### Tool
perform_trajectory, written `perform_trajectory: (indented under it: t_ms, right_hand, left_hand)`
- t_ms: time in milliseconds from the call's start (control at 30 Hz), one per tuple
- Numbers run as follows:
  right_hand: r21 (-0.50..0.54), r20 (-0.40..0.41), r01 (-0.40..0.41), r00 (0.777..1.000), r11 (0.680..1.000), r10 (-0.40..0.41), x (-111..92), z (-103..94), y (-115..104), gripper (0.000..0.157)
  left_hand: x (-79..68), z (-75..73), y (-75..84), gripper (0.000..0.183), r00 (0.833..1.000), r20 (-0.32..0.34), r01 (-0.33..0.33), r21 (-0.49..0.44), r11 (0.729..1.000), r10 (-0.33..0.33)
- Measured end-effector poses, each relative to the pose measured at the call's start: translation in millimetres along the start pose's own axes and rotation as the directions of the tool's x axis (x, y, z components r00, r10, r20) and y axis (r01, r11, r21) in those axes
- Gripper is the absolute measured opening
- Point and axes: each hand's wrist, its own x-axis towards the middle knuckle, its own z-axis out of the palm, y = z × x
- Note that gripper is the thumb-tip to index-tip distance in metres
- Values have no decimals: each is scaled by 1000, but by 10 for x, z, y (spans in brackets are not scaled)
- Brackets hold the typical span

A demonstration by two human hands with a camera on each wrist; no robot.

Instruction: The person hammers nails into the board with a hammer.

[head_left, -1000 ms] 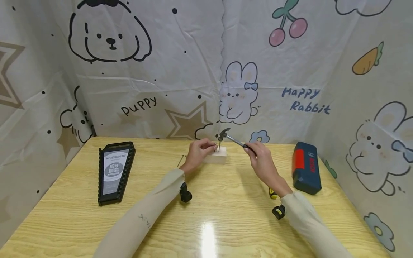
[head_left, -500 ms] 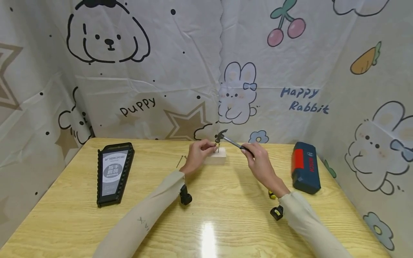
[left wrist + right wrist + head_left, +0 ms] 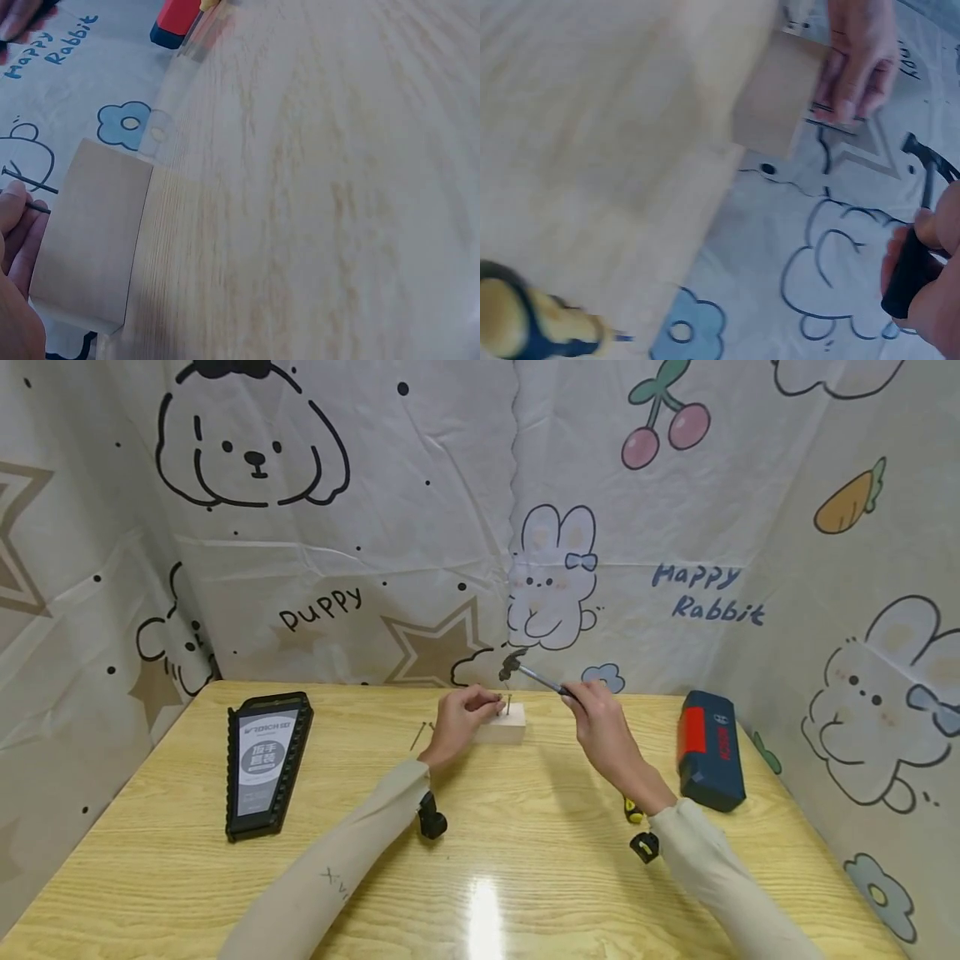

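Observation:
A pale wooden block (image 3: 510, 727) sits near the table's back edge. One nail (image 3: 509, 705) stands upright in its top, free of the fingers. Beside it my left hand (image 3: 459, 718) pinches a second nail (image 3: 39, 208) between thumb and fingers, its tip at the block; the left wrist view shows both nails. My right hand (image 3: 603, 718) grips a claw hammer (image 3: 542, 679) by its black handle. The hammer head is raised above the nails, apart from them. In the right wrist view the dark handle (image 3: 907, 277) lies inside the curled fingers.
Loose nails (image 3: 418, 736) lie left of the block. A black wrench-set holder (image 3: 266, 764) is at the left, a blue and red Bosch case (image 3: 712, 752) at the right. A yellow-black screwdriver (image 3: 633, 811) lies beside the right forearm. Printed cloth (image 3: 420, 543) hangs behind the table.
The hammer head dips slightly toward the nails, then rises again, with the right hand lifting along with it. My left hand, its nail and the block stay in place.

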Motion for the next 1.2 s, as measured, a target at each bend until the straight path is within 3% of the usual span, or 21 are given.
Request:
perform_trajectory:
  t_ms: [100, 167, 400, 633, 867, 1200]
  right_hand:
    - [63, -89, -20, 996, 998, 25, 49, -16, -32, 19]
    - [104, -106, -50, 992, 993, 61, 45, 5, -39, 20]
    - [-3, 115, -68, 991, 998, 68, -130, 97, 32, 9]
    - [46, 17, -29, 999, 999, 28, -127, 41, 57, 13]
    - [-34, 151, -18, 988, 999, 23, -75, 52, 25, 10]
    - [-88, 136, -8, 990, 996, 20, -69, 43, 37, 10]
  left_hand:
    - [-3, 3, 4, 8, 1000, -5, 2, 1, 1000, -2]
    - [-2, 5, 2, 8, 1000, -11, 3, -2, 1000, -3]
    - [-14, 24, -19, 10, 999, -30, 19, 1, 1000, -19]
    - [-33, 14, -14, 11, 998, -26, 63, 4, 998, -63]
    - [-31, 3, -22, 12, 999, -30, 39, 13, 999, -38]
    - [-41, 7, -18, 12, 998, -25, 54, -14, 998, -55]
